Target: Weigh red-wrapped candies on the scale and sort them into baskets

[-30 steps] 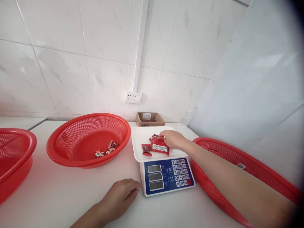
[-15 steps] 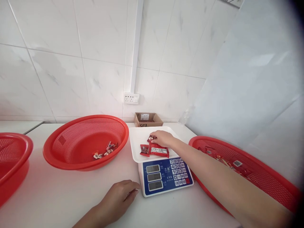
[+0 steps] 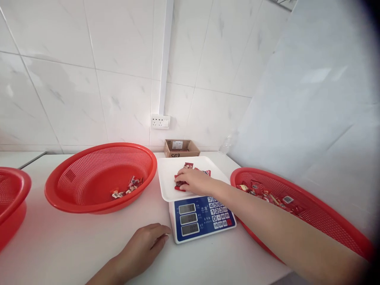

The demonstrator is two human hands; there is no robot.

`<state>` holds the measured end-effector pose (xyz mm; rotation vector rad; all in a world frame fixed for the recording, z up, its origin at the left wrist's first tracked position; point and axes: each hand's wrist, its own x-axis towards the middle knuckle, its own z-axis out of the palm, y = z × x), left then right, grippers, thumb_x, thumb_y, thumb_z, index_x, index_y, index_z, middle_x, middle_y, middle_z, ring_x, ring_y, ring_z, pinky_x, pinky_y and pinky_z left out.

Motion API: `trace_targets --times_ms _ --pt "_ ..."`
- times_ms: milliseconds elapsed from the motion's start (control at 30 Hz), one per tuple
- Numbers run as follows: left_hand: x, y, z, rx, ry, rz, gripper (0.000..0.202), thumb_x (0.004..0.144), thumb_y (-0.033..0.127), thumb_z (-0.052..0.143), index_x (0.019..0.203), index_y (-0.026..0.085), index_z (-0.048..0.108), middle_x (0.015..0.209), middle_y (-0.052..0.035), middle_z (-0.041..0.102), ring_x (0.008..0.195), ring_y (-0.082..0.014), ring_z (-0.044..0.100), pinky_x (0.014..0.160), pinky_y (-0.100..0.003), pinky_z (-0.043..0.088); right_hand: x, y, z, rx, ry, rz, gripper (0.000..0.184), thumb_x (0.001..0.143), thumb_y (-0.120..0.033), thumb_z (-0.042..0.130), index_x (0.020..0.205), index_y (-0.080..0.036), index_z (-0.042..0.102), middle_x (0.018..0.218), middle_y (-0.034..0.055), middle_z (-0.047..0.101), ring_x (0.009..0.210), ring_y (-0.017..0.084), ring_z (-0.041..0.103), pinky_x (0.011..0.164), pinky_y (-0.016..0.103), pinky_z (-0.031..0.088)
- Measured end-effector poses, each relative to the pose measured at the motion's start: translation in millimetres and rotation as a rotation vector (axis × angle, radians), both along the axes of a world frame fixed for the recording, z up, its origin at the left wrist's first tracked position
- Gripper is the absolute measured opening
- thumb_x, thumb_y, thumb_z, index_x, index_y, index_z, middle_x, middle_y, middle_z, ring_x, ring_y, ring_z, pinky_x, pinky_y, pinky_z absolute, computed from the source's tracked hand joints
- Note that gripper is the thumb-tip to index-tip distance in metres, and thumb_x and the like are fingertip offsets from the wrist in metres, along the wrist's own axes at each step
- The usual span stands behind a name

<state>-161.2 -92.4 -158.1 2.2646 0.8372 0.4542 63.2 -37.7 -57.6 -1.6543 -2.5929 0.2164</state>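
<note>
Reaching across the white weighing tray [image 3: 169,186] of the digital scale [image 3: 202,217], our right hand [image 3: 194,181] lies palm down on the small red snack packets [image 3: 179,184] at the tray's centre, fingers curled over them in a light grasp; two more packets [image 3: 188,165] sit at 12 o'clock from the hand, near the tray's far edge. Our left hand [image 3: 144,247] rests loosely closed and empty on the white counter [image 3: 74,241], just at 9 o'clock of the scale's blue keypad. At 9 o'clock of the tray, a red mesh basket [image 3: 101,176] holds only a few packets, while the basket at 3 o'clock [image 3: 297,213] carries a larger scatter. We judge the weighing barely started: most packets remain unsorted. A cardboard box [image 3: 181,148] stands by the tiled wall.
</note>
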Motion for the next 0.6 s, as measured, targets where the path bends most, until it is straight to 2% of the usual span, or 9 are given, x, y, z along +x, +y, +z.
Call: trace_targets --times_ms 100,167,233,300,400,467,533,600 --pt "0 1 0.4 -0.006 -0.001 0.012 0.029 0.086 0.024 0.035 0.098 0.026 0.061 0.092 0.0005 0.066 0.082 -0.0153 0.059 0.073 -0.023 0.045 15 2 3.9 0.067 0.091 -0.113 0.027 0.079 -0.022 0.053 0.102 -0.024 0.066 0.118 0.0048 0.058 0.102 0.021 0.055 0.081 0.031 0.043" --pt "0 1 0.1 -0.003 0.000 0.014 0.029 0.086 0.024 0.035 0.098 0.026 0.061 0.092 0.0003 0.066 0.082 -0.0153 0.059 0.073 -0.023 0.045 28 1 10.0 0.064 0.248 -0.267 0.030 0.080 -0.030 0.052 0.107 -0.023 0.063 0.117 0.0059 0.059 0.099 0.020 0.056 0.079 0.029 0.045" --pt "0 2 -0.6 0.000 0.004 0.008 0.029 0.086 0.024 0.036 0.099 0.027 0.061 0.093 0.0005 0.066 0.084 -0.0154 0.059 0.074 -0.023 0.045 44 -1 16.9 -0.001 0.410 -0.449 0.038 0.080 -0.036 0.052 0.115 -0.022 0.057 0.119 0.0075 0.057 0.096 0.019 0.058 0.069 0.026 0.048" --pt "0 1 -1.2 -0.003 0.003 0.001 0.028 0.086 0.024 0.036 0.099 0.027 0.061 0.094 0.0009 0.066 0.085 -0.0153 0.059 0.075 -0.023 0.045 60 -4 22.0 -0.104 0.526 -0.579 0.045 0.079 -0.032 0.053 0.123 -0.022 0.049 0.126 0.0097 0.052 0.099 0.019 0.057 0.060 0.022 0.048" --pt "1 1 -1.1 -0.023 -0.011 -0.011 0.028 0.087 0.025 0.036 0.099 0.027 0.061 0.095 0.0009 0.066 0.085 -0.0154 0.059 0.075 -0.023 0.045 77 -5 23.3 -0.177 0.624 -0.664 0.049 0.075 -0.015 0.054 0.123 -0.019 0.048 0.132 0.0113 0.046 0.109 0.018 0.052 0.063 0.018 0.048" --pt "1 0 -0.8 -0.041 -0.017 -0.017 0.028 0.087 0.027 0.036 0.099 0.027 0.061 0.096 0.0004 0.066 0.086 -0.0158 0.059 0.076 -0.024 0.045 80 -2 20.9 -0.167 0.708 -0.689 0.046 0.074 -0.010 0.052 0.120 -0.017 0.049 0.131 0.0107 0.047 0.112 0.017 0.051 0.069 0.018 0.048" --pt "1 1 -0.7 -0.048 -0.016 -0.012 0.028 0.087 0.028 0.036 0.098 0.027 0.061 0.097 0.0001 0.065 0.087 -0.0162 0.059 0.077 -0.024 0.045 77 2 18.2 -0.156 0.818 -0.687 0.043 0.079 -0.014 0.050 0.122 -0.015 0.047 0.128 0.0109 0.050 0.107 0.015 0.054 0.072 0.018 0.048" --pt "1 2 -1.0 -0.043 -0.015 0.000 0.028 0.087 0.029 0.036 0.099 0.027 0.061 0.096 -0.0001 0.065 0.087 -0.0163 0.059 0.076 -0.024 0.046 70 7 16.7 -0.155 0.874 -0.684 0.044 0.084 -0.024 0.047 0.126 -0.015 0.042 0.127 0.0120 0.052 0.102 0.016 0.057 0.074 0.022 0.049"
